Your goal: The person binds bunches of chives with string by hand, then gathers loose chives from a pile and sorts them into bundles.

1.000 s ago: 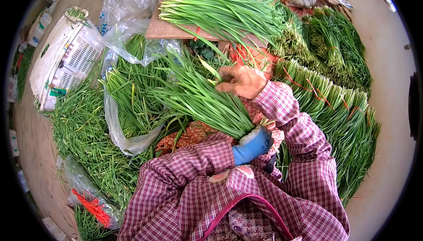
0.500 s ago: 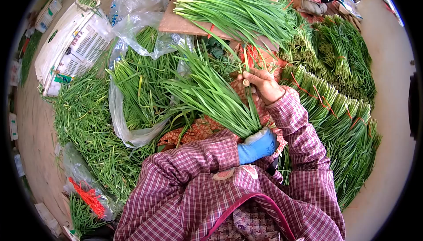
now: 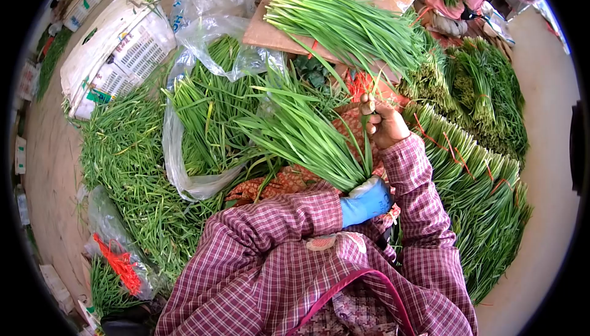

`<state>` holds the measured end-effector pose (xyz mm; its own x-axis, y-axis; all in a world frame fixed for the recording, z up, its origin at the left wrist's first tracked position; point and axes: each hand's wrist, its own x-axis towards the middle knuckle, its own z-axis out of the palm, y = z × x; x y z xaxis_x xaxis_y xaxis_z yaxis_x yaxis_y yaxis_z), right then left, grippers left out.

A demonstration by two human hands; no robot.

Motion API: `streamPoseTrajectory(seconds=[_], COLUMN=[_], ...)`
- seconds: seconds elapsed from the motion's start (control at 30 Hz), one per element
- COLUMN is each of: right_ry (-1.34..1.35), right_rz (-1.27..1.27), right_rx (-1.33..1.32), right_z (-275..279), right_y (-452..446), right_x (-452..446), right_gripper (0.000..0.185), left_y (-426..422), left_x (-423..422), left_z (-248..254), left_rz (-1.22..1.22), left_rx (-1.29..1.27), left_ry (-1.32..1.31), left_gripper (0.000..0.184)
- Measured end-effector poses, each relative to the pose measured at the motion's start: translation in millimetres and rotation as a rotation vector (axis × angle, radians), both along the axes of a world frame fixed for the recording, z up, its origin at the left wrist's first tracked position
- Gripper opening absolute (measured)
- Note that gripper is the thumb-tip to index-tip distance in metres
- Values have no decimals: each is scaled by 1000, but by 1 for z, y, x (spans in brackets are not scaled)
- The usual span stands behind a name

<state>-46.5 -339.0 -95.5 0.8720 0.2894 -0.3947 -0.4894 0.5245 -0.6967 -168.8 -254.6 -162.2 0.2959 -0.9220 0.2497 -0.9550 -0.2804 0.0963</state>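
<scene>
My left hand [image 3: 367, 203], in a blue glove with a pale palm, is closed round the base of a bunch of garlic chives [image 3: 307, 136]. The long green leaves fan out up and to the left. Just above it, my bare right hand [image 3: 387, 125] pinches a few garlic chive blades [image 3: 367, 150] between thumb and curled fingers. A flat pile of garlic chives [image 3: 350, 23] lies on a brown board [image 3: 261, 32] ahead of my hands. Under the held bunch is a red patterned cloth [image 3: 276, 183].
Tied chive bundles [image 3: 470, 179] stand stacked to the right. At left, a clear plastic bag [image 3: 178, 167] holds more chives beside a loose leaf heap [image 3: 132, 152]. A white crate [image 3: 144, 47] stands behind, and red ties [image 3: 120, 265] lie at lower left.
The whole view has shifted a little, with the surroundings sliding right. My right fingers have curled tighter around the blades, while my left hand keeps its hold on the bunch.
</scene>
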Motion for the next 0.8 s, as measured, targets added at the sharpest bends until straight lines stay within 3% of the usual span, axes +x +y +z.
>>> streamPoseTrajectory(seconds=[0.13,0.2,0.27,0.33,0.43,0.47,0.53,0.57,0.63,0.8], right_ry=[-5,-38,-261,-361,-460,-510,-1298,-1297,-995,-1166], right_rz=[-106,-296,-369,-330,52,142,-88,-86,34,226], right_rx=[-46,188,152,-174,-835,-1185,-1666,-1667,-1353,-1246], right_z=[4,9,21,37,48,49,24,22,57,71], right_y=[4,4,4,12,22,24,23,19,44,75], right_x=[4,19,45,58,60,55,63,63,42,23], right_gripper=[15,15,16,21,32,38,33,33,24,11], left_y=[2,3,2,9,3,1,0,-1,0,1], left_x=[0,-7,-12,-11,-9,-10,-10,-11,-11,-13], left_z=[-3,-12,-2,0,-6,-9,-8,-9,-9,-11], left_rz=[6,-8,-81,-26,-59,-53,-46,-53,-60,-57], left_rx=[41,-149,173,10,85,84,129,142,151,196], left_ry=[-33,-118,-26,-68,-79,-79,-38,-40,-43,-111], left_gripper=[17,15,16,15,13,13,12,9,9,8])
